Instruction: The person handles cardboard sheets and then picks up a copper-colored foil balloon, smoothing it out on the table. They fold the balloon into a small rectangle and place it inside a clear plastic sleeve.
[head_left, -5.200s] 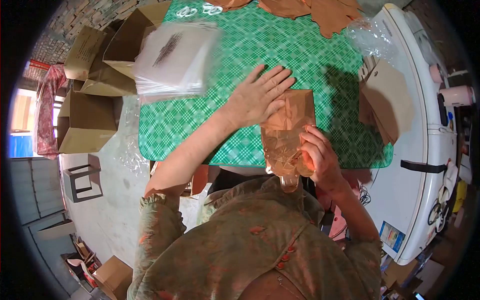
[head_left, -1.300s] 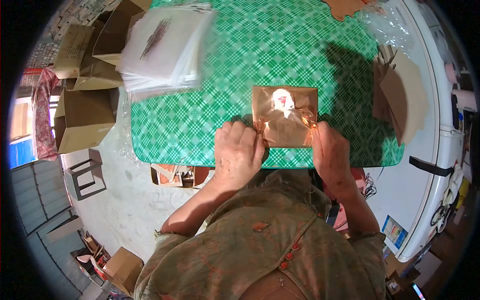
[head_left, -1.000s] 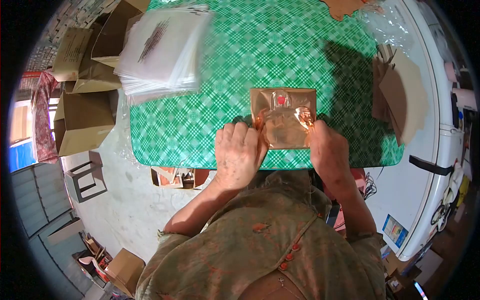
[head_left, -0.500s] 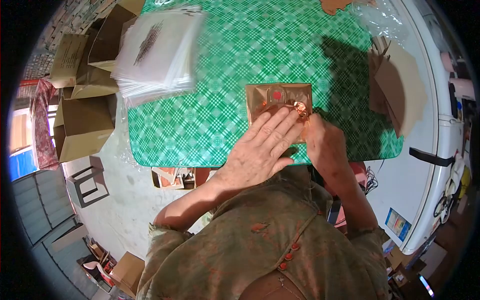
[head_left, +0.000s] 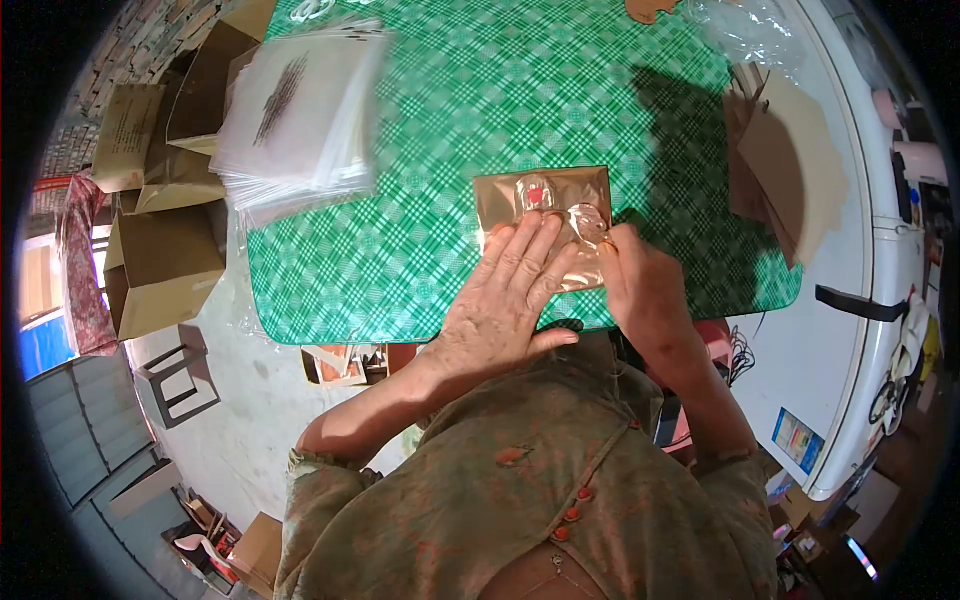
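A shiny copper-coloured square packet (head_left: 500,192) lies flat on the green checked tablecloth (head_left: 480,100), near the table's front edge. On its surface are a clear rounded patch with a red mark (head_left: 534,194) and a glossy clear bump (head_left: 587,224). My left hand (head_left: 512,280) rests palm down across the packet's lower left part, fingers stretched out and thumb apart. At the packet's right edge, my right hand (head_left: 645,275) is closed with its fingertips pinched together. What lies between those fingertips is hidden.
A stack of clear plastic sleeves (head_left: 300,110) sits at the table's back left, beside open cardboard boxes (head_left: 165,250). Brown card pieces (head_left: 785,160) lie at the right, with crumpled clear film (head_left: 750,35) behind them. A white refrigerator (head_left: 865,260) borders the right side.
The whole view has shifted slightly, with the packet now a little further left. My left hand has slid down slightly, uncovering more of the packet. My right hand stays pinched at the right edge.
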